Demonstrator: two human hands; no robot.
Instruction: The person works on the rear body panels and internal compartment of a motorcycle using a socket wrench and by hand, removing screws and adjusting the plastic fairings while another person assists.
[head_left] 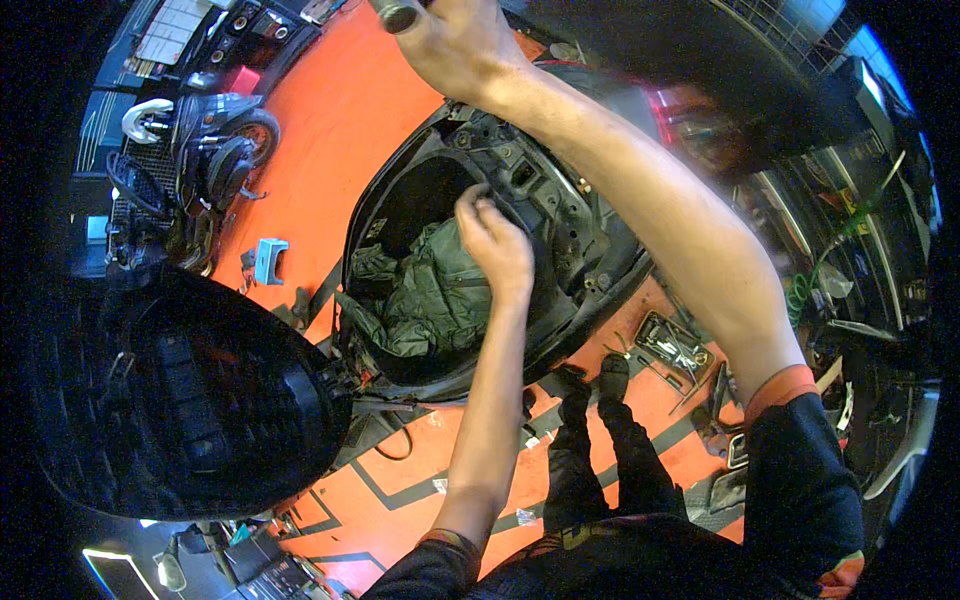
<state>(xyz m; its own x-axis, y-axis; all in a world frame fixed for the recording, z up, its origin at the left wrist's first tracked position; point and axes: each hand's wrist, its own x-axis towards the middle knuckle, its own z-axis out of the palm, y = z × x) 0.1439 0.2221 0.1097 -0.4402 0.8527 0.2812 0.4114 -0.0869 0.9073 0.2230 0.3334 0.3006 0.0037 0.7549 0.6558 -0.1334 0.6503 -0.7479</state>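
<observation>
A scooter's open under-seat storage bin (pixel 395 200) lies before me, with a crumpled dark green bag or rain garment (pixel 430 295) inside. Just over the cloth and near the bin's right wall is my left hand (pixel 497 248), its fingers curled; whatever they may pinch is hidden. My right arm reaches across to the top of the view. There my right hand (pixel 465 45) is closed around a dark cylindrical object with a grey round end (pixel 399 18), partly cut off by the picture's edge. The raised black seat (pixel 190 390) fills the lower left.
A motorcycle (pixel 225 145) stands at the far left, with a small blue stool (pixel 270 261) on the orange floor (pixel 320 100). A tray of tools (pixel 672 345) sits on the floor to the right of the scooter. Another dark vehicle with a red light (pixel 690 115) stands at the upper right.
</observation>
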